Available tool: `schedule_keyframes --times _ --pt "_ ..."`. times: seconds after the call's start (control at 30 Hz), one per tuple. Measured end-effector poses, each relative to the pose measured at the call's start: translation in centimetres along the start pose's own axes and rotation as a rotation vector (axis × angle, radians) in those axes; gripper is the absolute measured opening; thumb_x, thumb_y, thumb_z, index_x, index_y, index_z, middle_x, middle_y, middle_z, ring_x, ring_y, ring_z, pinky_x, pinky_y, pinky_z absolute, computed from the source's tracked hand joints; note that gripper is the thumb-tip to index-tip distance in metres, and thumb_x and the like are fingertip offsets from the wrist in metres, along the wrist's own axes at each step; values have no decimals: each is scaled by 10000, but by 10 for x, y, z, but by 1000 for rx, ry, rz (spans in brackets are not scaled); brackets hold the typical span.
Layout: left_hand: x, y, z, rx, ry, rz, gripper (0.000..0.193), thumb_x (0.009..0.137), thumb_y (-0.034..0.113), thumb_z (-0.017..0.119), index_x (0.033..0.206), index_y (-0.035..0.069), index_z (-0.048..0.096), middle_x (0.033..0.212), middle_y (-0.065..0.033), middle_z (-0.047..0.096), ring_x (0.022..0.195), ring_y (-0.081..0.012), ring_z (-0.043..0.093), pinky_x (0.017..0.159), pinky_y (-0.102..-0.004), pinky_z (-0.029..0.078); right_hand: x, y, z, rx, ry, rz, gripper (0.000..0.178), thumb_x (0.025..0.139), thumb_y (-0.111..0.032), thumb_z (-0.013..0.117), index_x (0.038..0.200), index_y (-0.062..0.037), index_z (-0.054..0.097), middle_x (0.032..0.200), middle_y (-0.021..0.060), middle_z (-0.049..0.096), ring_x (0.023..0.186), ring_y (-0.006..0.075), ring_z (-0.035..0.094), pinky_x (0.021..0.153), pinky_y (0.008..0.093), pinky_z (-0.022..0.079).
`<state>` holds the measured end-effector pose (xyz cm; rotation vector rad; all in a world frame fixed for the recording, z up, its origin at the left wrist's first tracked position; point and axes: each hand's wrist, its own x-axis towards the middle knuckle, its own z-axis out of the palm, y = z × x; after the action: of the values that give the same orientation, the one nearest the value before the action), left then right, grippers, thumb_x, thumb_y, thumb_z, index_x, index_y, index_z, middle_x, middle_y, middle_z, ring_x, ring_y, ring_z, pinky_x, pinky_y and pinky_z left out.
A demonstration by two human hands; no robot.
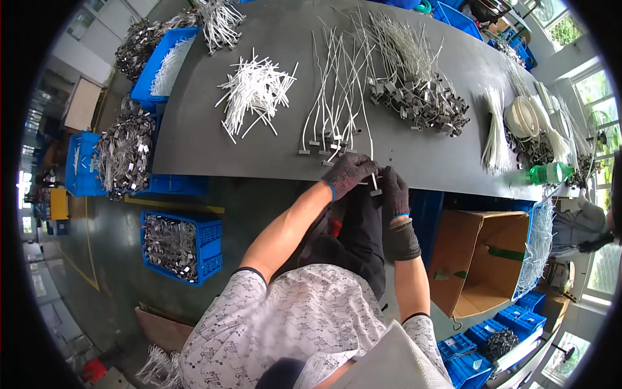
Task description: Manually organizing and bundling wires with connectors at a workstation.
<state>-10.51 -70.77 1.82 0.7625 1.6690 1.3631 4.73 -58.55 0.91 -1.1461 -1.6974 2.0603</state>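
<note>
By the table point(214, 129), left hand point(350, 174) and right hand point(394, 189) meet, gloved fingertips pinching a white cable point(370, 131)

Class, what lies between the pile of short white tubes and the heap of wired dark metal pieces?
In the head view, a loose spread of wires, partly white-sleeved, with small metal end pieces.

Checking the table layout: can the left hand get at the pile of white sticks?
Probably yes: the white sticks lie uncovered on the table, with only some wires and clips between them and the left hand.
</note>
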Motion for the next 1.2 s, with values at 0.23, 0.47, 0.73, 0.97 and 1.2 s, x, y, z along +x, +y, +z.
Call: schedule_keyframes --times 0.23,0.47,0.73,0.97,1.2 --pt "49 4 -84 -108 -39 -247 407 964 389 703 1116 13 728 1036 -83 754 871 -140 707 803 -295 574 117 -81 -31 -1111 492 -867 423 935 -176 620 1357 -185 598 1178 185 661 1070 391 659 840 484 549" --pt "32 -18 -126 439 582 70 411 925 447 584 995 65 717 866 -216 693 859 -409 682 774 -478 528 198 -127 -46 -1528 373 -875 503 835 -153 678 1328 -229 613 1215 162 654 1127 390 636 894 518 527" --pt "-2 -80 -208 846 843 -581 415 882 449 627 1064 93 738 1110 -215 716 1040 -406 695 851 -526 551 182 -118 -78 -1649 359 -918 196 835 -323 693 924 -148 692 975 124 686 960 367 637 843 494 473" --pt "24 -91 -220 852 718 -705 415 858 406 672 1137 108 748 1203 -206 711 1115 -391 691 913 -517 566 162 -95 -72 -1175 593 -569 262 828 -299 682 988 -93 653 952 153 701 886 403 681 756 517 531" --pt "28 -126 -226 941 389 -556 269 870 330 696 958 85 767 947 -182 754 895 -354 742 758 -469 597 155 -8 -87 -737 450 -291 332 897 -297 651 1051 -3 662 929 244 707 938 453 668 826 504 507"
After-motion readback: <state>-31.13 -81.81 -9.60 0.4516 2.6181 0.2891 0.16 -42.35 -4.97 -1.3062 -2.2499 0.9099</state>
